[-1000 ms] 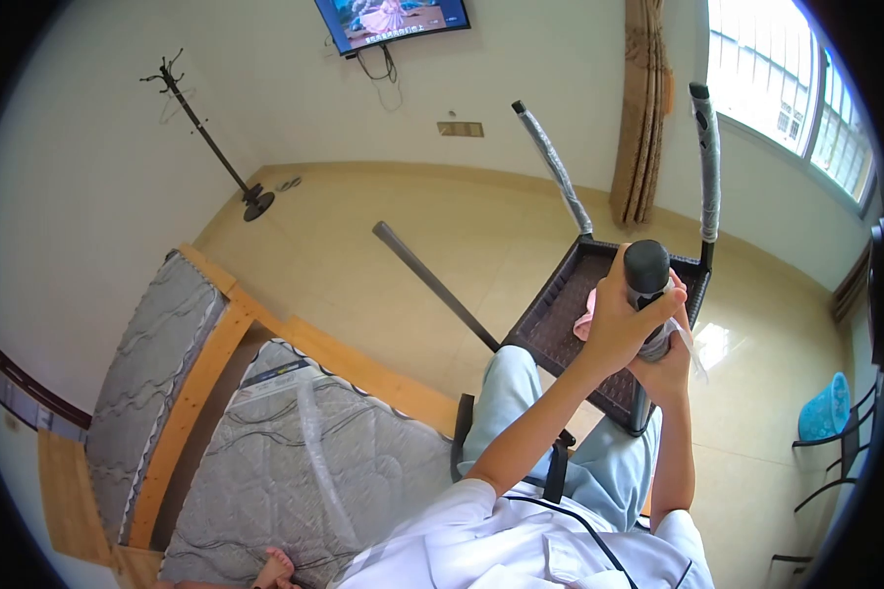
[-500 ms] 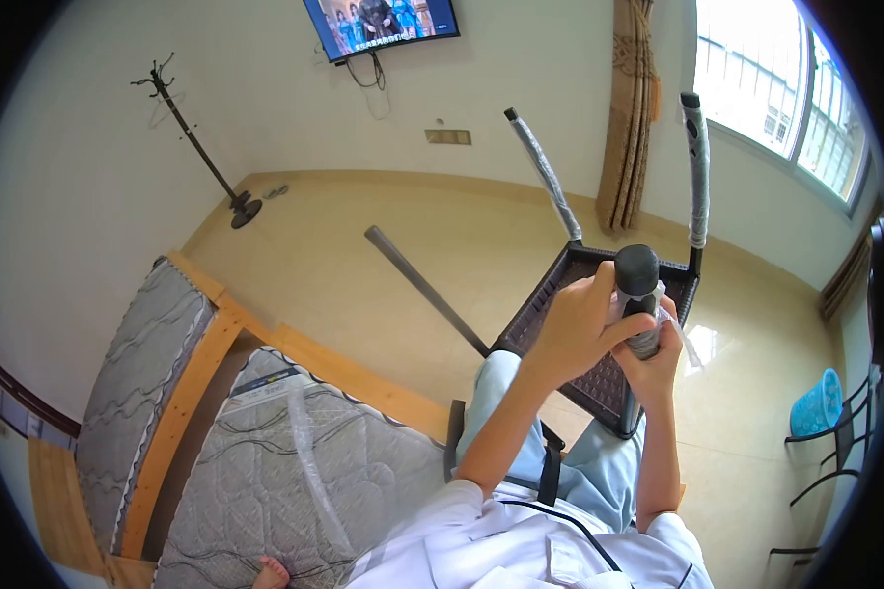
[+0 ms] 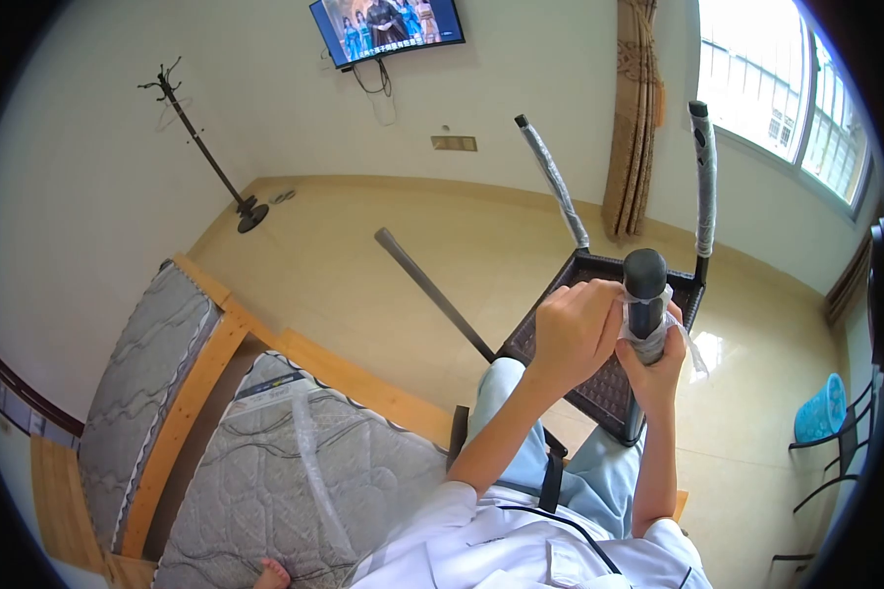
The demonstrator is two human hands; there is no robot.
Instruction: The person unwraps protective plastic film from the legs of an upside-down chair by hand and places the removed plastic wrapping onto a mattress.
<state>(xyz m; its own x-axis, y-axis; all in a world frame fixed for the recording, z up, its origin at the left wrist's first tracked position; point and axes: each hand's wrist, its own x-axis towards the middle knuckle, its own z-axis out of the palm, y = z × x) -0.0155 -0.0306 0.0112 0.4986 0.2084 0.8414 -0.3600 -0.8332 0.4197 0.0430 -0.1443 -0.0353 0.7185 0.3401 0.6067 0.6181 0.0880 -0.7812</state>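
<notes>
Four legs stand up from an upturned dark woven stool (image 3: 609, 395), which is over the person's thighs; its near corner overlaps the light-blue trousers (image 3: 601, 489). The near leg (image 3: 645, 275), black and rounded at its tip, is between the hands. Crumpled plastic film (image 3: 648, 346) is bunched around its upper part, with a loose tail hanging out to the right.

Left hand (image 3: 574, 329): back of hand up, fingers curled almost closed, pinching the film at the left of the leg; fingertips partly hidden. Right hand (image 3: 661, 371): lower, fingers closed round the leg and the bunched film, thumb on the near side.

Other legs: the far left leg (image 3: 557, 188) and far right leg (image 3: 704, 191) are both sheathed in clear film with dark ends exposed; the side leg (image 3: 432, 293) is bare grey and slants out to the left.

Left of the person: grey patterned mattress (image 3: 363, 491) in a wooden frame (image 3: 363, 381), a bare foot (image 3: 273, 573) at the lower edge. Beyond: coat stand (image 3: 206, 147) in the corner, lit television (image 3: 388, 27) on the wall, brown curtain (image 3: 632, 128) beside the window (image 3: 756, 79). Far right: blue basket (image 3: 819, 410) on a black chair (image 3: 848, 452).
</notes>
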